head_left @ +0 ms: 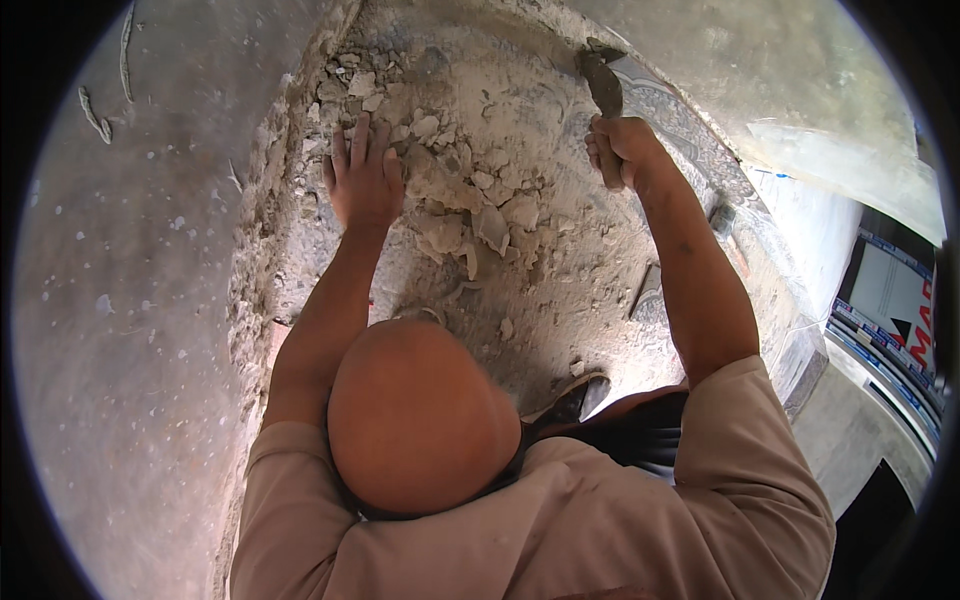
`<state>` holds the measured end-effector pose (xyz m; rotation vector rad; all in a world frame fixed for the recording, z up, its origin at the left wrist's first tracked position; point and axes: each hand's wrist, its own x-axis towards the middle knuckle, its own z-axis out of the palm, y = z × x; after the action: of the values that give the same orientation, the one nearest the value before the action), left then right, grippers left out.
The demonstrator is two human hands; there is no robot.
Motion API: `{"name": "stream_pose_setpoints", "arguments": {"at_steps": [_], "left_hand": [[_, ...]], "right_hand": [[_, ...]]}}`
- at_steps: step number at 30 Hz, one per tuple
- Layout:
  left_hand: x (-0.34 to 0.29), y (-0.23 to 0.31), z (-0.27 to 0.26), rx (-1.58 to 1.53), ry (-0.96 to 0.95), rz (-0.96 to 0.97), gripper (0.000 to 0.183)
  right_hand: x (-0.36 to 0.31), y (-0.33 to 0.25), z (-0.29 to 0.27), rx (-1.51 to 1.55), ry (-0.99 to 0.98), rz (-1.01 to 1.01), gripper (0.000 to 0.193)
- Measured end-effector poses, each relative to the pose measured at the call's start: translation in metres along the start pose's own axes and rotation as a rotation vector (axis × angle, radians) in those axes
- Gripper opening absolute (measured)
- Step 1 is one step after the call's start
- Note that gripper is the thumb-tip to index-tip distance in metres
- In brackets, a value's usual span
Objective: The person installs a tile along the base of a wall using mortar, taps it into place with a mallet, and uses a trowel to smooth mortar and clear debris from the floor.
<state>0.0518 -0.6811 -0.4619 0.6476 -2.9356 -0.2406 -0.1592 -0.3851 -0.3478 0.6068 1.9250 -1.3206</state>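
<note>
My left hand (366,178) rests with fingers spread on grey rubble, its fingertips among broken pieces of mortar (455,195). In the far right part of the work area, my right hand (622,150) is closed around the handle of a trowel (604,88). The trowel's dark, leaf-shaped blade points away from me, its tip near the curved edge of the patch. Beside the blade lies a strip of patterned grey tile (655,115). Dust covers the rough ground between my hands.
A smooth, paint-spotted concrete surface (140,330) lies left of a crumbling edge (262,200). A dark flat piece (645,290) lies near my right forearm. My bent knee (420,415) and a dark shoe (580,397) are close in. Stacked panels (890,310) stand at far right.
</note>
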Motion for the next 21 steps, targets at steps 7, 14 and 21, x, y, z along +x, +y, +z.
{"name": "stream_pose_setpoints", "arguments": {"at_steps": [7, 14, 21], "left_hand": [[-0.002, -0.004, -0.001, -0.007, -0.037, -0.009, 0.050], [-0.002, -0.002, 0.000, -0.061, 0.023, 0.008, 0.048], [-0.003, -0.007, 0.002, -0.080, 0.003, 0.019, 0.049]], "right_hand": [[-0.045, 0.033, 0.049, 0.167, 0.082, -0.132, 0.018], [-0.023, 0.033, 0.092, 0.267, 0.055, -0.179, 0.018], [-0.005, 0.000, 0.101, 0.499, 0.168, -0.099, 0.011]]}}
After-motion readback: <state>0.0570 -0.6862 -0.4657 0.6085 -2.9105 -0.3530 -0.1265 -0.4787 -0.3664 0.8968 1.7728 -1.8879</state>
